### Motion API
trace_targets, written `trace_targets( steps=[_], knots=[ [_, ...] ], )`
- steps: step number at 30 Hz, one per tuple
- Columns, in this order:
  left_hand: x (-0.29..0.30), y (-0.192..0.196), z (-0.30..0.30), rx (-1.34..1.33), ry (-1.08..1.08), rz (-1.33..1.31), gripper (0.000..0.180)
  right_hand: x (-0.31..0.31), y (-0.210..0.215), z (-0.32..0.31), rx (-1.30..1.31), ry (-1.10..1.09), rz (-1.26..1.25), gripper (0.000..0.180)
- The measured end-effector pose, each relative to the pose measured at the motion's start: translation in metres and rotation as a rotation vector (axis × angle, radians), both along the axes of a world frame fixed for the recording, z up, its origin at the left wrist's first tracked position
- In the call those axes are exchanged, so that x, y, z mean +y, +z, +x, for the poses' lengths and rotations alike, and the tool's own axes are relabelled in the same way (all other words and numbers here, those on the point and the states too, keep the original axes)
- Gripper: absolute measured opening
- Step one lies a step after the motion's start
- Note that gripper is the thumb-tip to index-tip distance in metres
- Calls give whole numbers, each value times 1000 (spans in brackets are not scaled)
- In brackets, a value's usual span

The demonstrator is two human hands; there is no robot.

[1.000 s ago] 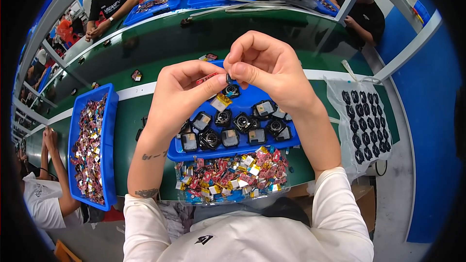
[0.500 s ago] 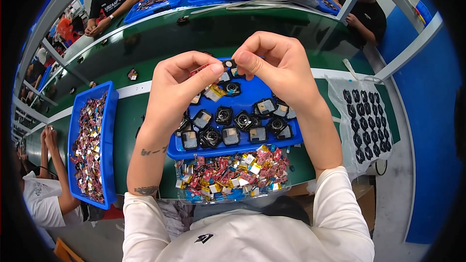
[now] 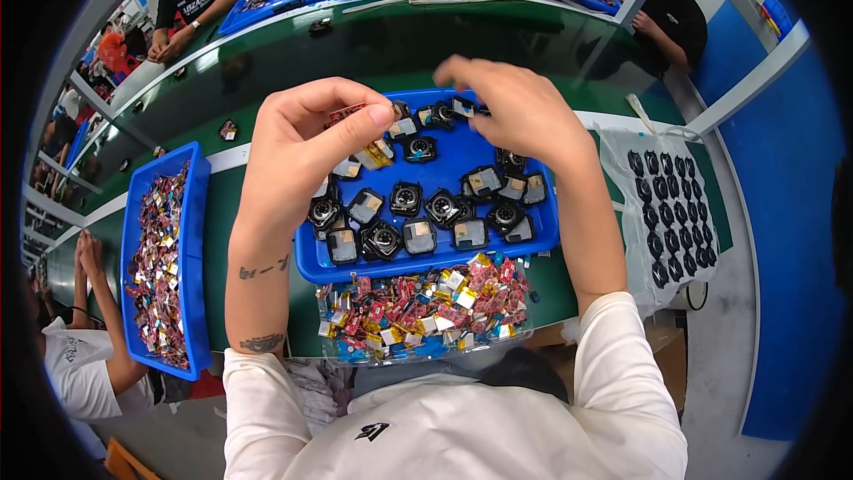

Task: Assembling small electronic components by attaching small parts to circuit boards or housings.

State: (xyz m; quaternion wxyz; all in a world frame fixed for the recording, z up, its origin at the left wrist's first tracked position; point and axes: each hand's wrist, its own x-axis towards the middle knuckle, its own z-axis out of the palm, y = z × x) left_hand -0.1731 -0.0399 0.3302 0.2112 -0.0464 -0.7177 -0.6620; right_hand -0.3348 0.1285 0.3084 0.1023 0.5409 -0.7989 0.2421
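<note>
My left hand (image 3: 315, 129) pinches a small red circuit board (image 3: 345, 114) between thumb and fingers. A yellow-and-silver battery piece (image 3: 375, 155) shows just below that hand; whether it is joined to the board I cannot tell. My right hand (image 3: 515, 111), its fingertips smeared by motion, is open over the far right part of a blue tray (image 3: 373, 265). A black watch case (image 3: 463, 108) lies by its fingers. Several more black watch cases, such as one with a round back (image 3: 406, 199) and one with a grey panel (image 3: 418, 236), are spread in the tray.
Nearest me, a clear tray holds a heap of red boards and batteries (image 3: 426, 302). A blue bin (image 3: 203, 240) of similar parts stands left. Rows of black watch parts (image 3: 673, 218) lie on white sheeting at right. Co-workers sit across the green bench (image 3: 391, 44) and at left.
My right hand has moved away from my left, and its fingers have parted. The left hand has shifted slightly left, still gripping the board. The view has shifted a little.
</note>
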Motion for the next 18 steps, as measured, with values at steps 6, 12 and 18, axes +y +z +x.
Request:
trace_targets(
  steps=[6,12,18],
  knots=[
    [-1,1,0,-20,2,25,12,-13,-18,-17,-179,-50,777,22],
    [1,-1,-2,44,40,12,8,-12,-7,-22,-322,180,428,22],
    [15,-11,-7,121,253,-11,8,-23,10,14,-987,251,-432,21]
  ],
)
